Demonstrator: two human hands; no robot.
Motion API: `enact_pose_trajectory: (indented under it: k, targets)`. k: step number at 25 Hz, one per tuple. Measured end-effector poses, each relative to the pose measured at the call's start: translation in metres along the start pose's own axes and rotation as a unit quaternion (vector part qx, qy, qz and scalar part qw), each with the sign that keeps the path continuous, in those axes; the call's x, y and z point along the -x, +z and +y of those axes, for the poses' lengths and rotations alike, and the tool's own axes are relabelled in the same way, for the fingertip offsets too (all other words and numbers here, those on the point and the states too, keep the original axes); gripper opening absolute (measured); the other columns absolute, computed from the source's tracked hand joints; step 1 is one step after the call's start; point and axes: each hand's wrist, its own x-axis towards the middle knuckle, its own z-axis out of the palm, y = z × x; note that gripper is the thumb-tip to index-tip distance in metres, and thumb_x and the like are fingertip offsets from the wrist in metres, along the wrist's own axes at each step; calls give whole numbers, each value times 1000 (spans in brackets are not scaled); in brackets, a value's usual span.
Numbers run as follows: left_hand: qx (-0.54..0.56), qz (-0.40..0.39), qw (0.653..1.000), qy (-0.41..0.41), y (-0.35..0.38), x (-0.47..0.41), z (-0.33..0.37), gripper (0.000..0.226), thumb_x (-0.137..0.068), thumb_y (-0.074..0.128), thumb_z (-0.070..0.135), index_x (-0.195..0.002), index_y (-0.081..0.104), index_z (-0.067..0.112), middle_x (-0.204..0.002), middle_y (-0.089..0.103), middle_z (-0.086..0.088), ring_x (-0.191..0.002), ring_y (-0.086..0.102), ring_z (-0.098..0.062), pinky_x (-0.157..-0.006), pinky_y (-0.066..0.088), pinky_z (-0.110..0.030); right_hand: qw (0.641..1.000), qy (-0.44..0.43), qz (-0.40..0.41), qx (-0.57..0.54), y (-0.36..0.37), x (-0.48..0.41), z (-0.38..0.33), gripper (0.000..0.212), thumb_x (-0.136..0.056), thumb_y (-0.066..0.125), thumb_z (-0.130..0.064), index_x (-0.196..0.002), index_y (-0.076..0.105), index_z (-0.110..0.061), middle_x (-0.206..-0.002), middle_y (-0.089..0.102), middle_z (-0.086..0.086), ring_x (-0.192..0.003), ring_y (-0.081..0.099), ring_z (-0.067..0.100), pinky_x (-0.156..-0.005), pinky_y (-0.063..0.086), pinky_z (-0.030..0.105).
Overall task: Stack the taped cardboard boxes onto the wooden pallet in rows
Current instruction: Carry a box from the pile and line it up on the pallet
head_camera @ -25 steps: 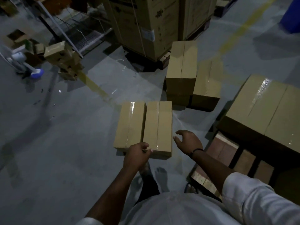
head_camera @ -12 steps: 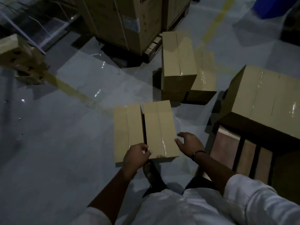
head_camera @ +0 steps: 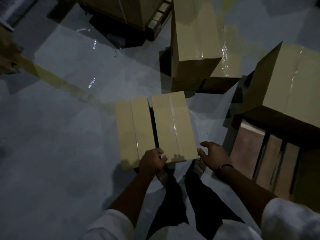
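Gripping is noted at centre frame: box (head_camera: 173, 127) is held at its near edge by left hand (head_camera: 152, 161); right hand (head_camera: 213, 156) is spread wide beside its corner. Pallet (head_camera: 265, 153) is seen at right.

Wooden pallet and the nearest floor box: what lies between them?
Head view: between cardboard box and wooden pallet, only grey floor and the person's open right hand by the box's corner.

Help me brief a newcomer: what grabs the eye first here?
Two taped boxes lie side by side on the floor, mid-picture; the left hand grips the near edge of the right box, the right hand open beside its corner. To the right, more boxes sit on the wooden pallet.
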Motion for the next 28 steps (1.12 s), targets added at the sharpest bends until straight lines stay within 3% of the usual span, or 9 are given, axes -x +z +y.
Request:
enact_pose_trajectory:
  k: [5,9,14,18,22,25,28]
  targets:
    - [-2,20,1000,-18,37,-56,-20,35,-93,72,30,-121,71,8,-117,72,-8,-110,66,-24,-92,48,-29,999,-3,-34,-10,41,-64,23,45,-99,58,-39,-136,59,-13,-134,62,11,-122,57,31,-99,49,42]
    - [-53,24,998,10,68,-112,-55,37,-92,73,29,-124,70,10,-118,71,-10,-110,65,-28,-94,48,-34,999,-29,-33,-19,89,-124,47,44,-98,60,-31,-138,57,-12,-139,57,12,-126,51,32,-101,46,40]
    - [-51,79,995,34,114,-194,-108,40,-85,66,30,-120,70,10,-117,68,-13,-108,65,-32,-95,53,-46,1000,-19,-19,2,168,-201,93,58,-95,61,-27,-148,45,-12,-156,36,16,-142,32,35,-113,36,46]
    - [-63,56,994,66,155,-255,-132,41,-85,61,36,-122,67,19,-130,60,-7,-119,59,-30,-97,51,-51,998,-24,-27,49,215,-256,117,67,-97,55,-36,-156,27,-18,-166,10,13,-150,11,35,-119,25,51]
    - [-87,65,992,59,178,-290,-136,50,-92,68,41,-136,56,22,-153,38,-10,-133,47,-35,-104,49,-54,996,-69,-17,61,238,-288,120,76,-96,54,-45,-158,18,-21,-166,-7,13,-151,4,38,-115,30,55]
    - [-85,56,994,35,185,-306,-135,67,-91,72,45,-150,46,25,-168,8,-9,-151,21,-36,-116,35,-49,992,-82,-42,81,247,-303,123,86,-92,52,-58,-159,7,-28,-165,-22,5,-151,-6,39,-112,35,57]
    - [-81,37,994,66,186,-319,-140,81,-87,74,51,-156,36,32,-169,-16,-4,-156,2,-33,-116,25,-44,993,-71,-62,77,249,-316,126,97,-87,57,-66,-159,1,-34,-162,-32,-1,-151,-2,42,-110,39,58]
